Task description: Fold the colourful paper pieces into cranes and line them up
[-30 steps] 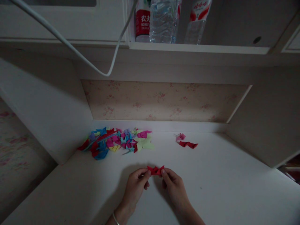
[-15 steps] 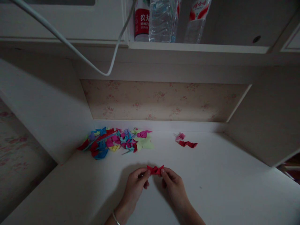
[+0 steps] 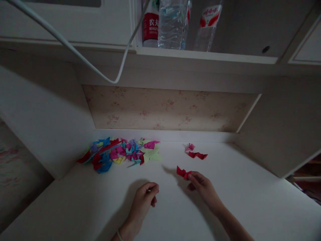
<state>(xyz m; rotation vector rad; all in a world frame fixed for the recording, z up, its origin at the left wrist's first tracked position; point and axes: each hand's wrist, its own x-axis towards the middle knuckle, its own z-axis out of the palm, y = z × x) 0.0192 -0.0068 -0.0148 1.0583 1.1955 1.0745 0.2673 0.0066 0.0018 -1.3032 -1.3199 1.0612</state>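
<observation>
The fingers of the right hand (image 3: 204,189) pinch a creased, folded red paper piece (image 3: 181,172) by its right end above the smooth counter (image 3: 238,194). Its long axis slants far-left, angular tip outward. The left hand (image 3: 142,202) curls, fingers narrow.

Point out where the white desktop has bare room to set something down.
Bare desktop lies between the right hand and the right side panel, between the colorful paper pile and the pink folded paper, and left of the left hand. The pile crowds the back-left corner; a red folded strip sits close by the pink paper.
</observation>
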